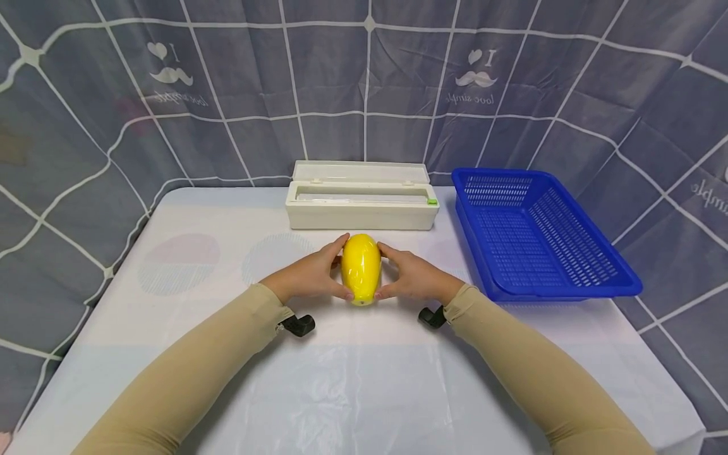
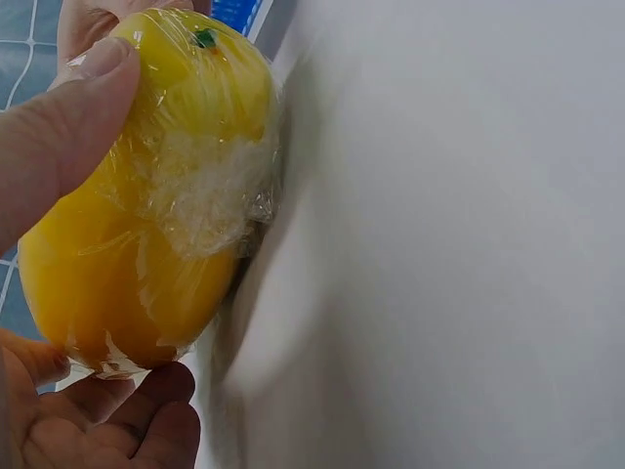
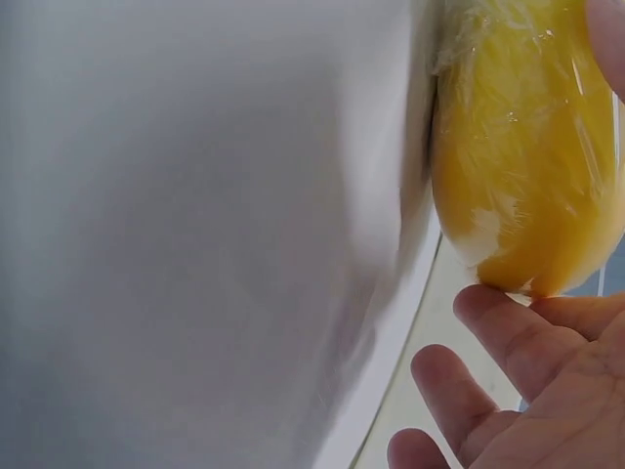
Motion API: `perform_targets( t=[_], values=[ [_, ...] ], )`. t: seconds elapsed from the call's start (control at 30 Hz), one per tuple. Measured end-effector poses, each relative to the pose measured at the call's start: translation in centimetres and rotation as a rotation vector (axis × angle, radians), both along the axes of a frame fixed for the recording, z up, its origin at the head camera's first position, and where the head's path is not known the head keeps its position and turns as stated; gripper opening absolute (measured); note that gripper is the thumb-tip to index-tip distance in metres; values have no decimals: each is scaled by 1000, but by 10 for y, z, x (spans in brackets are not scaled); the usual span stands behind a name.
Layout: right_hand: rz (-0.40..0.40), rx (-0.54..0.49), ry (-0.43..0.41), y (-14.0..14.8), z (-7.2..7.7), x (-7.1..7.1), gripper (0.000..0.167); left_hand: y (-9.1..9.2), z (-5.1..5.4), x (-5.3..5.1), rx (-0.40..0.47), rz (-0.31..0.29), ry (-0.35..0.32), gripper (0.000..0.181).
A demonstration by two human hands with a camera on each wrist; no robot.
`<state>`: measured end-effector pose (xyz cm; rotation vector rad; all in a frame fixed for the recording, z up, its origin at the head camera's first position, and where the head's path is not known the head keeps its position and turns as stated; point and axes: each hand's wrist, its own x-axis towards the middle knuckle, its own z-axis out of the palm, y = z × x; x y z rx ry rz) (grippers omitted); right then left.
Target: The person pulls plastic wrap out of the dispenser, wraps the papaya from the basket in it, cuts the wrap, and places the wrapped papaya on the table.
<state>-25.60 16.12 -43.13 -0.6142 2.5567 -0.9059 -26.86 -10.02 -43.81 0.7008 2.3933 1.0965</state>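
A glossy yellow fruit, mango-like in shape (image 1: 361,268), lies lengthwise between both hands at the middle of the table. Clear plastic film wraps it, bunched into crinkles low on the side facing the cloth (image 2: 210,200). A small green spot shows near one end in the left wrist view. My left hand (image 1: 311,275) holds its left side, thumb at the near end and fingers at the far end. From the right, my right hand (image 1: 419,278) holds it the same way; some of that hand's fingers (image 3: 488,327) are spread off the fruit.
Behind the fruit stands a white cling film dispenser (image 1: 361,217) with its lid raised and a green slider (image 1: 432,201) at the right end. A blue plastic basket (image 1: 495,291) stands at the right. A grey checked curtain (image 1: 330,76) surrounds the table (image 1: 352,392).
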Motion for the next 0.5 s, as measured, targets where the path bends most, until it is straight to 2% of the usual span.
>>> perform_targets(
  t=[0.17, 0.5],
  values=[
    [6, -9, 8, 0, -2, 0, 115, -3, -2, -1, -25, 5, 20, 135],
    [-2, -10, 14, -2, -2, 1, 114, -8, 1, 0, -68, -4, 38, 137]
  ],
)
